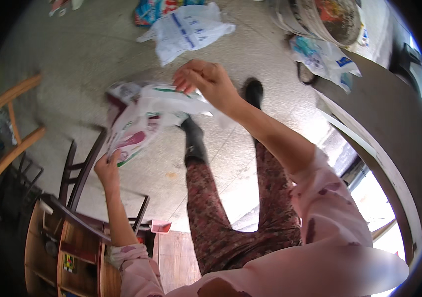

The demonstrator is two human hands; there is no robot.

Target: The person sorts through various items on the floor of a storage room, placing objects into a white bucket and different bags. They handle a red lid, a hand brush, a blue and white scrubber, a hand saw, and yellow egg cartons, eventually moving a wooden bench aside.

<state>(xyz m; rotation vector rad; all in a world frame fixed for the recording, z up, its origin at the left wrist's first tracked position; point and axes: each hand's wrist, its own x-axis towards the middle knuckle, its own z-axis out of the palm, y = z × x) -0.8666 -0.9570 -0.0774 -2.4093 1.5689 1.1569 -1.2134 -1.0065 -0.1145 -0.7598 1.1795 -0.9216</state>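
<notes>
A white plastic bag (146,106) with dark red and green print is spread in the air between my hands, over the floor. My left hand (107,169) is closed on its lower left edge. My right hand (203,81) is at the upper right end of the bag, fingers curled with the tips at its edge; the exact grip is blurred. A dark boot (194,142) of mine shows just beside the bag.
Another white bag (191,32) lies farther off on the concrete floor (87,44). A dirty bucket (337,22) and a plastic bag (325,59) are at far right. A wooden chair (13,104), dark chair (79,168) and wooden shelf (42,237) stand left.
</notes>
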